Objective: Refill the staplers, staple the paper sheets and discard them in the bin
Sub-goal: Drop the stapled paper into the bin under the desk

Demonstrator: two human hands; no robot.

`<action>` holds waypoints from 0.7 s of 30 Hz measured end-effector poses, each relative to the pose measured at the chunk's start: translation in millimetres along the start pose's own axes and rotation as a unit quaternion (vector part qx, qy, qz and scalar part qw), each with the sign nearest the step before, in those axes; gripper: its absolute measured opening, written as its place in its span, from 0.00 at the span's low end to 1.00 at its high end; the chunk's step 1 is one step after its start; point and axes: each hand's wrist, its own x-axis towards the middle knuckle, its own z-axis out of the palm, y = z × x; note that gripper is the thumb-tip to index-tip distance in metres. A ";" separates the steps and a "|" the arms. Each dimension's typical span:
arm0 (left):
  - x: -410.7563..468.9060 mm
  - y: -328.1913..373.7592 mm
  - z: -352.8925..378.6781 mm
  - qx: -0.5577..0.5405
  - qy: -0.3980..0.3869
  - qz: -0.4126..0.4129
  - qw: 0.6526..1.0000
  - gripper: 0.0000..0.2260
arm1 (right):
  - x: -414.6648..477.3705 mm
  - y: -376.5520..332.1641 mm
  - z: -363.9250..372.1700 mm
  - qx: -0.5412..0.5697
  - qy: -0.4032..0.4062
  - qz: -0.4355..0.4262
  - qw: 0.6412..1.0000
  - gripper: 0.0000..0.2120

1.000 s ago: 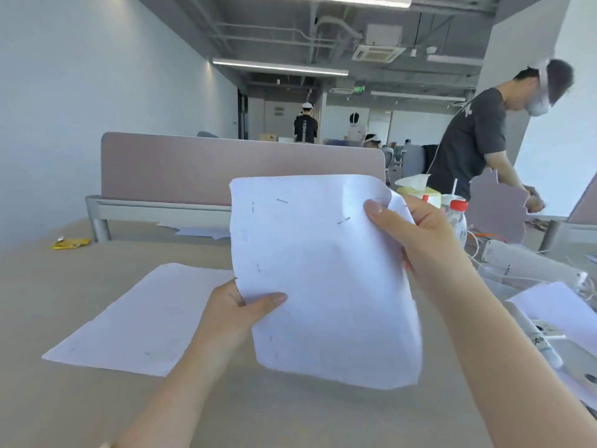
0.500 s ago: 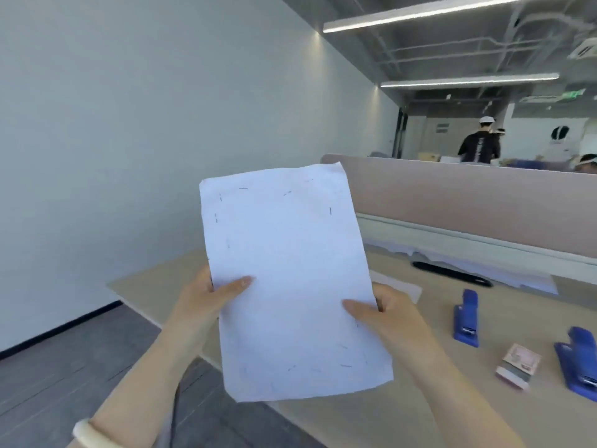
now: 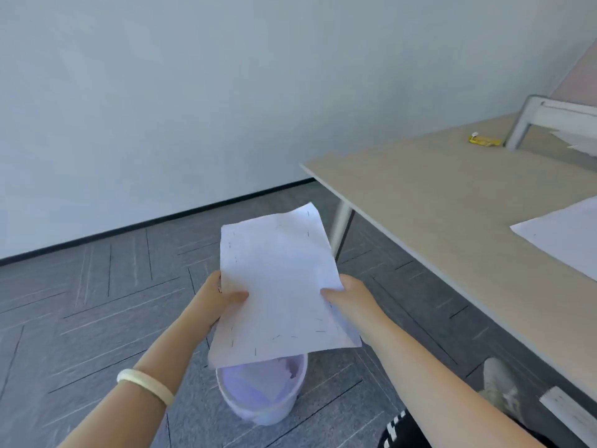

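Both hands, left (image 3: pixel 223 299), right (image 3: pixel 347 297), clamped on stapled sheets (image 3: pixel 277 286) above bin (image 3: pixel 258 405), desk (image 3: pixel 452 202) alongside

This looks like an office. At the right of the frame stands a long pale wood-look desk (image 3: pixel 452 202) on a slim white leg (image 3: pixel 340 226), with a pinkish fabric divider panel (image 3: pixel 578 79) on a grey metal bracket (image 3: pixel 523 119) in the upper right corner and loose white sheets (image 3: pixel 562 234) lying on the desktop. The floor across the lower left is grey carpet tile (image 3: pixel 97 302) with line patterns, a plain pale wall (image 3: pixel 193 92) with a dark skirting strip (image 3: pixel 145 221) fills the upper left, and a small plastic wastepaper bin (image 3: pixel 261 402) stands on the carpet at bottom centre.
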 end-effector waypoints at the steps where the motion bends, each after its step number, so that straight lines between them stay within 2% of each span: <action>1: 4.1 -16.0 -5.3 0.004 0.013 -0.033 0.999 0.21 | 9.5 11.0 11.3 0.004 -0.013 0.021 1.000 0.11; 4: 14.2 -60.4 -16.0 -0.005 0.061 -0.128 0.990 0.29 | 33.3 45.6 40.9 0.011 -0.047 0.090 0.995 0.08; 8: 21.7 -104.8 -22.2 -0.012 0.068 -0.222 0.973 0.36 | 56.5 94.4 70.9 -0.010 -0.077 0.168 0.983 0.07; 11: 24.2 -134.0 -23.1 -0.002 0.048 -0.280 0.959 0.35 | 67.2 127.6 85.8 -0.033 -0.103 0.227 0.968 0.13; 13: 24.9 -151.2 -20.4 0.012 0.037 -0.298 0.954 0.32 | 68.1 142.3 91.6 -0.026 -0.103 0.274 0.956 0.09; 14: 25.6 -159.5 -18.2 0.016 0.042 -0.306 0.951 0.30 | 70.1 150.1 93.4 -0.020 -0.105 0.297 0.949 0.11; 18: 28.3 -186.5 -7.5 -0.033 0.059 -0.359 0.931 0.29 | 77.8 176.8 100.7 -0.068 -0.127 0.326 0.934 0.18; 21: 34.1 -198.1 -5.6 0.021 0.071 -0.356 0.932 0.27 | 82.5 182.9 101.9 -0.085 -0.155 0.348 0.921 0.20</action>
